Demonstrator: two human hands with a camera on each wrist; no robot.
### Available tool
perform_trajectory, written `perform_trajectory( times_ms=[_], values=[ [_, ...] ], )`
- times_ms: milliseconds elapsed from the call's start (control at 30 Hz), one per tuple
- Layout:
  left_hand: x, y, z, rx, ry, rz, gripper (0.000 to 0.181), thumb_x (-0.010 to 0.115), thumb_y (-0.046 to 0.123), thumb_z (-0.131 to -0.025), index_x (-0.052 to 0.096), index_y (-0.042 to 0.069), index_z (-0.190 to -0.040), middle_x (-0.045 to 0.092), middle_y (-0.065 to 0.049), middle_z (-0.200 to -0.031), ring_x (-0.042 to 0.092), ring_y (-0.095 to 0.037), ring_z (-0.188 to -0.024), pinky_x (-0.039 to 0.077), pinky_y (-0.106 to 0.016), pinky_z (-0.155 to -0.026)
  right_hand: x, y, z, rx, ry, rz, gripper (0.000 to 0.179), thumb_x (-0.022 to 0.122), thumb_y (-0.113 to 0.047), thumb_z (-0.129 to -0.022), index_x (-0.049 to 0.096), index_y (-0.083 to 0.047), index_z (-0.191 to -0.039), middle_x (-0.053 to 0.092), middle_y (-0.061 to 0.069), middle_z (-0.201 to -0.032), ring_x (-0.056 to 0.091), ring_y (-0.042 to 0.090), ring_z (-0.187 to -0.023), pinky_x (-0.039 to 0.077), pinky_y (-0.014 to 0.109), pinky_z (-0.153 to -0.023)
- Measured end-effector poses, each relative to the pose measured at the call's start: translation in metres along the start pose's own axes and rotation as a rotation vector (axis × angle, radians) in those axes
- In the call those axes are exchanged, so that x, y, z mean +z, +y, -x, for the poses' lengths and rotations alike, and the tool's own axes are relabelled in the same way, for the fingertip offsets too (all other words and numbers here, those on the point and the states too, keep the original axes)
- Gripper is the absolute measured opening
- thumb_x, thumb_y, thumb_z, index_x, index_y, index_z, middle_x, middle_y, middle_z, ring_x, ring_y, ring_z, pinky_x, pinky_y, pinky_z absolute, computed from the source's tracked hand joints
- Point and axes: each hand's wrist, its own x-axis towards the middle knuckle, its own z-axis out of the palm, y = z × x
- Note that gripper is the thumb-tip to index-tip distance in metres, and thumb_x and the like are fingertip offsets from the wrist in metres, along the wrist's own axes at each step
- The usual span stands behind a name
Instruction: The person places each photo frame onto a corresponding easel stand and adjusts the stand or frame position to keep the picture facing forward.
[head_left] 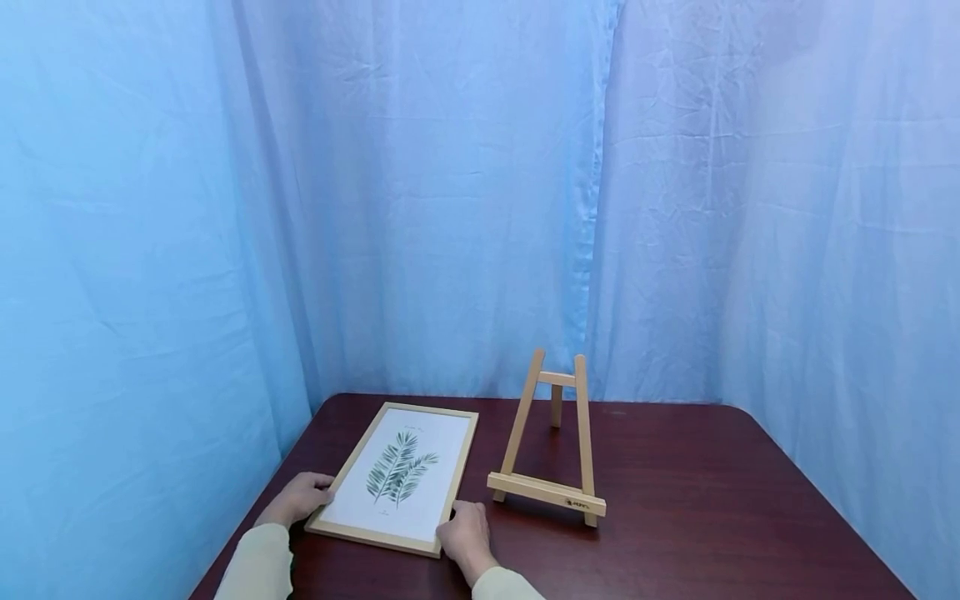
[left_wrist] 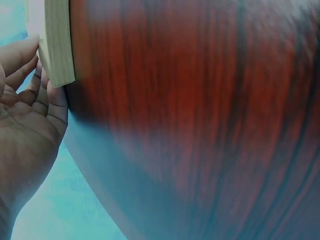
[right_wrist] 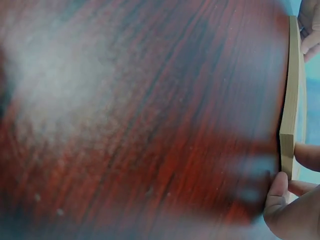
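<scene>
A picture frame with pale wood edges and a print of green fern-like leaves lies face up on the left of the table. My left hand grips its left edge near the front corner; in the left wrist view the thumb is on one side of the wooden edge and the fingers are on the other. At the front right corner, my right hand pinches the frame between thumb and fingers, also seen along the wooden edge in the right wrist view. Just right of the frame stands a small wooden easel.
The dark red-brown table has rounded far corners and a glossy grain. Blue curtains hang behind it and along both sides. The easel's front ledge carries a small dark logo, and its back leg rests on the table.
</scene>
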Motion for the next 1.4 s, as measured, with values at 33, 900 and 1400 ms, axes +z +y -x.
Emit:
perform_trajectory(
  times_ms=[33,900,1400],
  values=[
    [0.000,0.000,0.000,0.001,0.001,0.001,0.037,0.059,-0.004,-0.091,0.055,-0.022,-0.123,0.056,-0.039,-0.122,0.057,-0.048,-0.111,0.048,-0.054,-0.093,0.000,0.001,-0.001,0.007,0.000,-0.015,0.043,0.067,0.006,-0.073,0.066,0.014,-0.115,0.056,0.028,-0.108,0.057,0.039,-0.104,0.046,0.052,-0.093],
    [-0.008,0.006,0.000,-0.030,0.006,0.146,0.042,0.063,-0.001,-0.090,0.055,-0.020,-0.126,0.055,-0.037,-0.126,0.052,-0.049,-0.117,0.044,-0.056,-0.098,-0.014,0.000,-0.005,0.096,-0.042,-0.356,0.049,0.064,0.010,-0.082,0.055,0.016,-0.130,0.060,0.028,-0.118,0.056,0.034,-0.110,0.052,0.044,-0.088],
    [-0.022,0.025,0.004,0.002,0.016,0.257,0.053,0.059,0.000,-0.094,0.040,-0.019,-0.140,0.052,-0.037,-0.132,0.054,-0.046,-0.117,0.042,-0.058,-0.099,-0.028,-0.011,-0.012,-0.025,0.031,-0.450,0.054,0.063,0.015,-0.076,0.056,0.014,-0.130,0.064,0.020,-0.111,0.057,0.037,-0.110,0.049,0.043,-0.090]
  ],
)
